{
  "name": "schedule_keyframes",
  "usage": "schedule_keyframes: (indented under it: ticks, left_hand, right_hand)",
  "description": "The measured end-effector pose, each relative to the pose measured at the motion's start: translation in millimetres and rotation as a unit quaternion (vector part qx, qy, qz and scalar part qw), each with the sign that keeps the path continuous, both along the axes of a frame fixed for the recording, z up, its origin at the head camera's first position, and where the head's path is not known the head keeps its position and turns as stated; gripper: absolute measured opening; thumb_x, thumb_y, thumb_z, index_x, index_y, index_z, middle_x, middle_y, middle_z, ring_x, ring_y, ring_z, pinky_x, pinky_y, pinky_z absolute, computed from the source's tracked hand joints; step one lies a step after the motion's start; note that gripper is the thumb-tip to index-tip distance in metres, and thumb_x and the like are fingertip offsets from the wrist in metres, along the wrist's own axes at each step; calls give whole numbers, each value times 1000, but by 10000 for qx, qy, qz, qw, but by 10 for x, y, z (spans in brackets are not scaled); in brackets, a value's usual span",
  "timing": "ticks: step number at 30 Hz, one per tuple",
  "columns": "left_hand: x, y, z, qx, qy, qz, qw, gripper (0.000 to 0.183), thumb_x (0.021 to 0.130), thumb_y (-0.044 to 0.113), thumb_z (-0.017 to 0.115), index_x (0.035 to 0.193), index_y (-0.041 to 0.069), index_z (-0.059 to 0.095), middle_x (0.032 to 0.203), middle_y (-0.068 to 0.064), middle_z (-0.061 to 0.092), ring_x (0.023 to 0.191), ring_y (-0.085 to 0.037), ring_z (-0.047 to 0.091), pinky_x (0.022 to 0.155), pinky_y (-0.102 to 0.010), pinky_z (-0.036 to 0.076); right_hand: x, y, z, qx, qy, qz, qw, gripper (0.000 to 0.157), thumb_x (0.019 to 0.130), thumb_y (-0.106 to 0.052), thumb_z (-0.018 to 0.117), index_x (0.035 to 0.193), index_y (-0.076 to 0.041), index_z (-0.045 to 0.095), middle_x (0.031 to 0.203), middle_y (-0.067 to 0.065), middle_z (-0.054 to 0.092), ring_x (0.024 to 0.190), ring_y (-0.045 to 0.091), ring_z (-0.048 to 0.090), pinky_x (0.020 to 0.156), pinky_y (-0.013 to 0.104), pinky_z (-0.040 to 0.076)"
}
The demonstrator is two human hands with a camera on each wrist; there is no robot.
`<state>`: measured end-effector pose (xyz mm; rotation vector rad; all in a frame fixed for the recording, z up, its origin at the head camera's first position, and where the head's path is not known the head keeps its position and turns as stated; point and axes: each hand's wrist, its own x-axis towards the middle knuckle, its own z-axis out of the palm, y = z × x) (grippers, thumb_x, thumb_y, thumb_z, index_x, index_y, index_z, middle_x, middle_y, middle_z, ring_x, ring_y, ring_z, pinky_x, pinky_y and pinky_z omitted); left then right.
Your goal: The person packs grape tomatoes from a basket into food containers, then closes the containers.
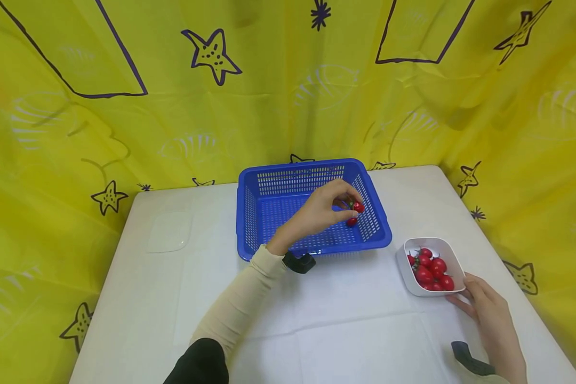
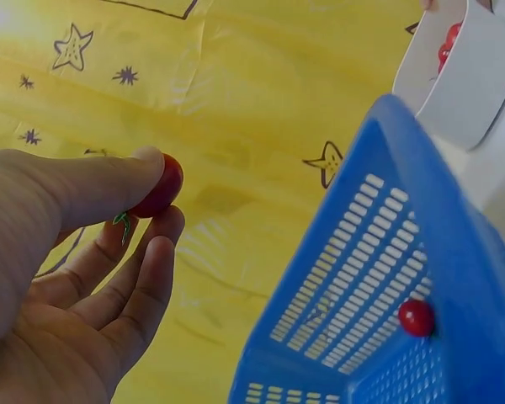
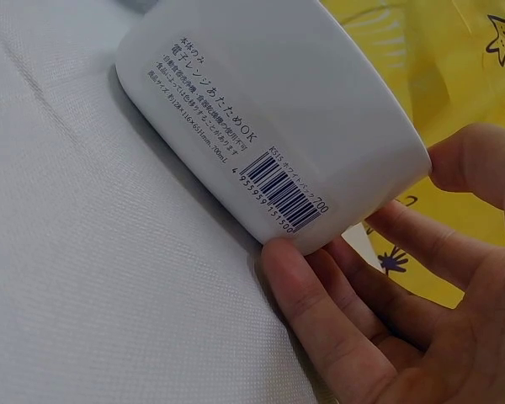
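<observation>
My left hand [image 1: 324, 210] pinches a red cherry tomato [image 1: 358, 207] between thumb and fingers, above the right part of a blue plastic basket [image 1: 312, 249]. The green stem of this tomato shows in the left wrist view. A second cherry tomato [image 2: 417, 318] lies inside the basket by its slotted wall. On the right, my right hand [image 1: 492, 314] grips the near right corner of a square white container [image 3: 320, 109], thumb at the rim and fingertips at the bottom edge. Several cherry tomatoes [image 1: 424, 274] are heaped in that container.
A clear, flat plastic lid [image 1: 168, 248] lies at the left of the white-covered table [image 1: 345, 336]. Behind the table hangs a yellow curtain [image 1: 269, 112] with star drawings, close to the basket's back rim. A printed label [image 3: 252, 126] is on the container's side.
</observation>
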<state>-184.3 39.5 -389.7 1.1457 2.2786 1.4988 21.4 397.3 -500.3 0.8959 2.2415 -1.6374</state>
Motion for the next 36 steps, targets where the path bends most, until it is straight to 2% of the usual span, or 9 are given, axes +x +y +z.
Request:
schedule_keyframes:
  ticks: [11,17,24,30,36]
  left_hand:
    - [217,169,-64,-54,-34,-307,9995,28,95,11,76,122,13,67,118,0,66,106,-5,64,98,-22,57]
    - [323,294,-90,-172,-44,-464,9988,31,95,14,76,124,11,67,119,-1,67,108,-5,63,96,-14,53]
    - [435,469,-128,-217,74,-890,9958,29,96,12,76,123,7,68,119,-5,69,107,-5,65,95,-11,53]
    - [517,587,-154,-442,157,-1108,9927,29,97,13,75,124,10,67,119,0,68,105,5,60,94,-7,50]
    - [579,728,-219,-757,372,-1294,9880,31,98,18,74,127,12,69,123,2,68,101,7,57,93,-7,50]
  right_hand:
    - [2,33,-52,-36,-44,-51,10000,86,105,-67,31,167,-10,16,168,20,18,121,1,44,78,10,57]
    - [11,24,-54,-45,36,-69,10000,85,105,-65,32,167,-9,17,167,20,18,117,-3,44,78,10,57]
    - [0,24,-49,-83,54,-109,9999,83,106,-64,33,167,-10,17,166,18,21,113,-7,45,78,10,57]
    - [0,26,-67,-16,85,-55,9999,84,106,-64,32,167,-9,18,167,20,20,117,-3,44,78,10,57]
    - [12,27,-72,51,124,25,9999,85,105,-66,31,167,-10,19,168,19,19,118,-3,44,79,8,56]
